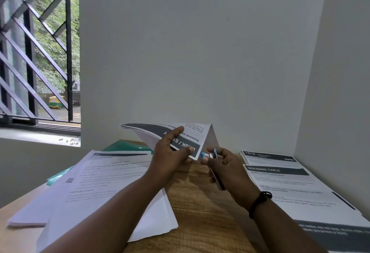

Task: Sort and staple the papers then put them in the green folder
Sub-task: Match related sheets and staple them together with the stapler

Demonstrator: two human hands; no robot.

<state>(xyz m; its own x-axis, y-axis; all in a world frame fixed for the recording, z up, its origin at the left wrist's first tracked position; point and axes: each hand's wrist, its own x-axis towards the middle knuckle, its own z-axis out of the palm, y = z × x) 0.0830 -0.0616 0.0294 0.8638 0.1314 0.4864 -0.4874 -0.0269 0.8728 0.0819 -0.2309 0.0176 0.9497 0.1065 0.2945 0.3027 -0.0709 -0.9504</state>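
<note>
Head view: sheaf of papers (180, 134) held up off the wooden desk (200, 202), left hand (172, 152) pinching it near the lower corner, thumb on the printed face, fingers behind. Right hand (224, 164) curled round a small stapler (210, 155) with blue tips; its mouth sits just beside the pinched corner, apparently not yet over the paper. Whether the mouth is closed, cannot tell

Handling, judged: sheaf is light and floppy. Free end fans out and droops up and to the left of the pinch, sheets splaying at the far edge. Best hold is right at the corner to be stapled, thumb pressing flat so the edges stay squared; a hold farther from the corner would let sheets slide. Paper creases easily. Stapler is small, hard and smooth, so a firm squeeze close to the pinch is likely needed

Green folder (128, 146) lies flat beyond and left of the pinch, mostly under a pile of papers (112, 182). It looks like thin translucent plastic, probably slick and bendy. Second pile (290, 184) lies right of the stapler hand

Writing: held sheaf reads upside down, dark header partly covered, "Remove an…" and "INITIAL SCENE SETUP" legible. Left pile: "TASK ID: 2412", "DESCRIPTION", "TASK GOAL", "INITIAL STATE". Right pile: "DRESSING TABLE", "Bottle Label Replacement"; sheet behind it "1610". No brand visible on the stapler

Black band (260, 202) on right wrist
</note>
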